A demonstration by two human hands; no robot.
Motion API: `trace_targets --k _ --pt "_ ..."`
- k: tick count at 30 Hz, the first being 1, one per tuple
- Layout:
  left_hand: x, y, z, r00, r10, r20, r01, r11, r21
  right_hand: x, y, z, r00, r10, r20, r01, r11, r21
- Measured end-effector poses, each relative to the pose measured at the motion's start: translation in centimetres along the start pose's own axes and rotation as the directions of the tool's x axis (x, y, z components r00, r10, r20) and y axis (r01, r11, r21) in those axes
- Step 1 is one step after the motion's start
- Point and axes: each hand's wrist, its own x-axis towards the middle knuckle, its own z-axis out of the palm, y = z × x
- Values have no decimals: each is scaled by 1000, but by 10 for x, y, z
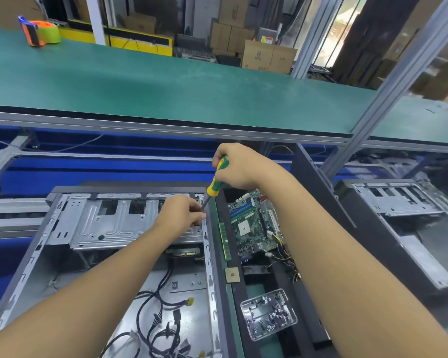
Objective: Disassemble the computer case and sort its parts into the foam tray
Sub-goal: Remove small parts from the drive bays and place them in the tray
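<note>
An open grey computer case (36,244) lies flat in front of me with a metal drive cage (109,223) across its far end and loose black cables (161,319) on its floor. My right hand (236,166) grips a green and yellow screwdriver (214,183), its shaft angled down to the cage's right end. My left hand (183,213) rests there, fingers pinched around the shaft tip. A black foam tray (305,301) to the right holds a motherboard (254,223), a RAM stick (225,241) and a CPU chip (232,275).
A clear plastic box of screws (268,312) sits on the foam tray. A second open case (411,228) lies at the right. A green shelf (166,83) runs above, carrying an orange and green tape dispenser (39,32). Aluminium frame posts (388,94) rise at the right.
</note>
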Motion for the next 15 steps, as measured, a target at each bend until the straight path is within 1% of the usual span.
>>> trace_targets --k 2,4,7,9,10,12,13,15 --pt "-1 4 0 999 5 32 -5 1000 -1 -6 10 -5 997 45 -55 -44 999 16" --pt "-3 15 4 995 43 93 -47 998 40 -14 22 -9 984 100 -149 -99 995 15" --pt "-7 48 32 956 94 279 -139 979 147 -31 44 -9 950 170 -263 -173 985 12" --pt "-16 73 66 893 124 432 -235 948 213 -45 59 -7 935 223 -275 -228 974 13" --pt "-23 82 87 846 124 519 -267 941 210 -53 68 -5 930 251 -267 -258 966 10" --pt "-39 92 130 731 81 678 -307 926 220 -70 86 -1 917 313 -247 -319 948 14" --pt "-46 93 148 694 50 718 -328 910 253 -79 95 1 910 341 -235 -346 938 23" --pt "-54 89 178 680 -9 733 -330 890 316 -98 111 5 897 391 -207 -392 919 39"
